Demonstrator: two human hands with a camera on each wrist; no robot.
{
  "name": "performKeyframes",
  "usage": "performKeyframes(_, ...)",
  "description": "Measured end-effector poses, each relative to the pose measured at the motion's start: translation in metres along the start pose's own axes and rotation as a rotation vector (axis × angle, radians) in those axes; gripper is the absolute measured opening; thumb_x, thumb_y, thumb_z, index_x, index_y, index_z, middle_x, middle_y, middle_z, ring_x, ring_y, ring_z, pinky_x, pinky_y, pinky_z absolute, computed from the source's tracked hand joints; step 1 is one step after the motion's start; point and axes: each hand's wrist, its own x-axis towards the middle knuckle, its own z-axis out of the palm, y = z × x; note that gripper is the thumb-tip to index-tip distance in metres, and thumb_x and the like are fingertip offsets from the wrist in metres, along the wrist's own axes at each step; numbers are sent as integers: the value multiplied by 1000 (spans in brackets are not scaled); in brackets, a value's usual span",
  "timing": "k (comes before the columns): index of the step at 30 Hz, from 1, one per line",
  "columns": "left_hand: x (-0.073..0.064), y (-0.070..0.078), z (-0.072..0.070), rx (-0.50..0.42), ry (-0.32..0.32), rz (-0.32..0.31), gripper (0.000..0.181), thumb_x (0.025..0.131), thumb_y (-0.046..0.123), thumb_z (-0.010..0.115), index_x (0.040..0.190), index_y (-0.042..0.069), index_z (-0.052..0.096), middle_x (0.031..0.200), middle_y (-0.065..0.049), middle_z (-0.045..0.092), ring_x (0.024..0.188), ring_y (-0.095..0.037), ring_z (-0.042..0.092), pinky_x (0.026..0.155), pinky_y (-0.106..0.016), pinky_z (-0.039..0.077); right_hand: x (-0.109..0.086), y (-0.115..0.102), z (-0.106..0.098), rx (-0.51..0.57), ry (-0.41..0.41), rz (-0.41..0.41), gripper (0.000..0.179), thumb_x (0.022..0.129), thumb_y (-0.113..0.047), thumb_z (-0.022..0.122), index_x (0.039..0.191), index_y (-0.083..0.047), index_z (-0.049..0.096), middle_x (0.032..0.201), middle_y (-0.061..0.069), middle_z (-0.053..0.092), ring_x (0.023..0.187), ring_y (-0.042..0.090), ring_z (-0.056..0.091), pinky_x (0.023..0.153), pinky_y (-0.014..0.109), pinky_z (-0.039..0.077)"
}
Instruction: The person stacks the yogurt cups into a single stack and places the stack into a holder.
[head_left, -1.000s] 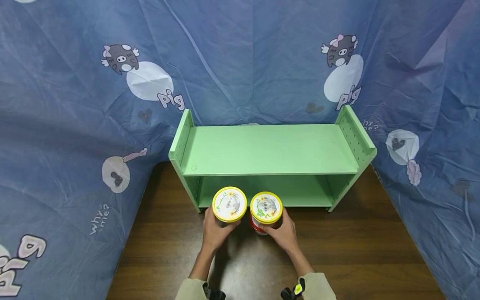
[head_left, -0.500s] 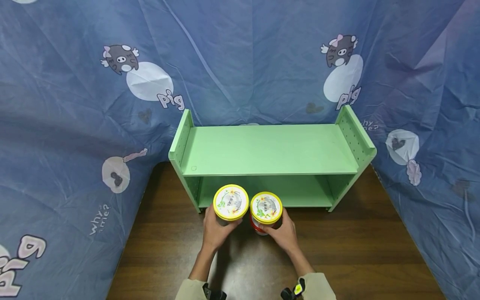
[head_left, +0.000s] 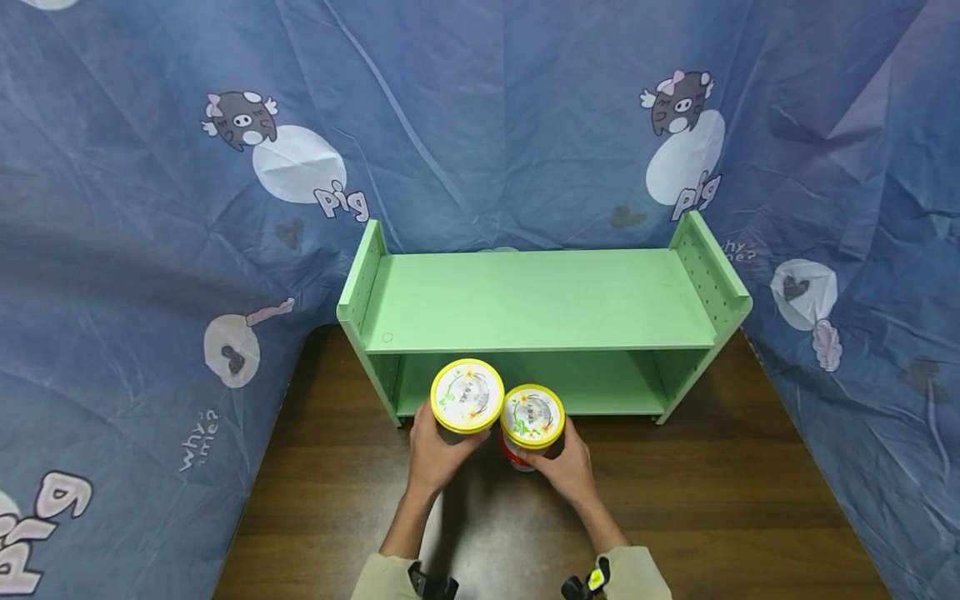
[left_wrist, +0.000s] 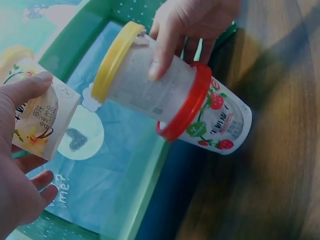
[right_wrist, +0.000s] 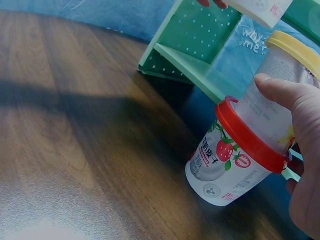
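Note:
My left hand (head_left: 435,454) grips a white yogurt cup with a yellow-rimmed lid (head_left: 467,396), raised beside another cup. In the left wrist view, the thumb and fingers of the left hand (left_wrist: 22,165) hold that cup (left_wrist: 42,117) around its printed side. My right hand (head_left: 567,467) holds a second yellow-lidded cup (head_left: 532,415) by its side. This second cup sits on a white, red-rimmed strawberry cup (right_wrist: 220,155), which stands on the brown table beneath it. The right thumb (right_wrist: 280,92) lies along the upper cup's wall.
A green two-tier shelf (head_left: 540,300) stands just behind the cups, with raised side panels. Blue cloth (head_left: 502,125) with pig prints hangs at the back and sides. The brown wooden table (head_left: 712,500) extends to both sides.
My left hand has lifted its cup higher and moved it slightly forward and right, closer to the other lid. The right hand and its stack hold still.

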Motion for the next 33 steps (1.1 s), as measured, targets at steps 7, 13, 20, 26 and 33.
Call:
performKeyframes(7,1,11,2,-17,-11,17,83,63,26,92,135,7,57,124,-15,66,121,-37,56,100,-60,44,-1,1,0,-8,1,0,85,69,-29,91,139,-6,50,130,17,65,123,35,60,103,54,48)
performKeyframes(13,3,19,8,-35,-31,45,83,63,23,92,137,8,56,127,-15,66,124,-38,54,102,-61,43,-1,1,1,2,3,-8,84,69,-28,90,139,-6,50,130,17,66,123,34,60,103,54,47)
performKeyframes(20,3,27,17,-73,-65,67,83,65,23,90,138,7,55,131,-17,64,127,-39,53,103,-63,42,-1,2,0,5,-14,4,85,72,-30,89,142,-7,48,135,16,63,126,33,58,106,55,46)
performKeyframes(26,2,32,26,-72,-104,66,83,67,25,90,140,8,54,132,-16,63,126,-37,53,104,-62,42,-1,2,0,34,-49,26,88,76,-32,87,149,-12,42,144,14,57,137,34,51,113,61,38)
performKeyframes(33,3,32,36,-82,-135,65,83,67,26,90,139,8,54,132,-15,63,128,-36,52,104,-61,43,-1,3,0,27,-48,21,87,77,-31,86,149,-12,42,144,15,57,136,35,51,111,62,39)
